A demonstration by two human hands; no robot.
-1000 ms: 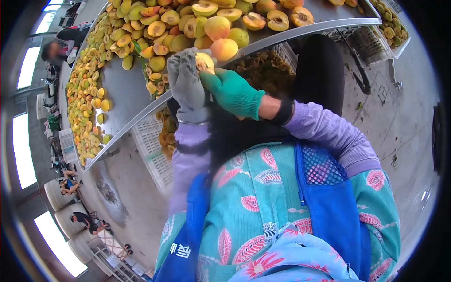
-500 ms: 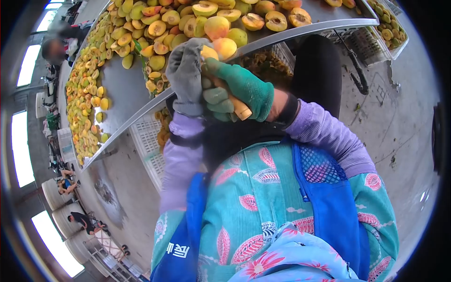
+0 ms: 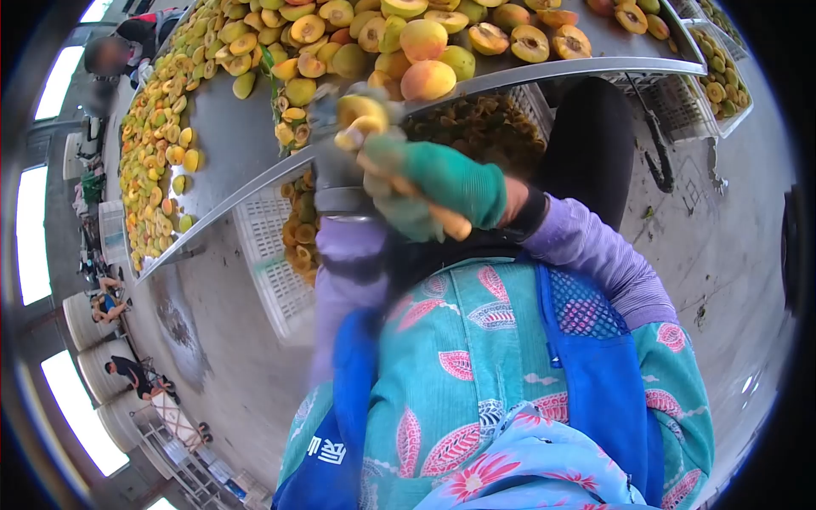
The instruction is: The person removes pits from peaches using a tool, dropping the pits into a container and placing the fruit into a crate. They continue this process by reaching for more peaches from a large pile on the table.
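My left hand [image 3: 336, 166], in a grey glove and blurred by motion, is closed around a cut yellow peach half [image 3: 364, 109], its hollowed side showing. My right hand [image 3: 438, 183], in a green glove, wraps a tool with a light wooden handle [image 3: 450, 223]. The tool's working end lies by the fruit, and I cannot make it out. Both hands meet just in front of the metal table's edge [image 3: 476, 79]. Beyond them lie whole peaches [image 3: 427, 80] and cut halves [image 3: 530, 44].
Under the table, white crates [image 3: 276, 293] hold fruit scraps [image 3: 476, 123]. More crates of fruit [image 3: 721, 81] stand at the right. A dark curved hook-like bar [image 3: 656, 161] hangs below the table. Other people [image 3: 136, 374] are at the far left.
My left hand has turned so that the fruit's hollowed side now shows. Both hands have come slightly lower, and the view has shifted a little.
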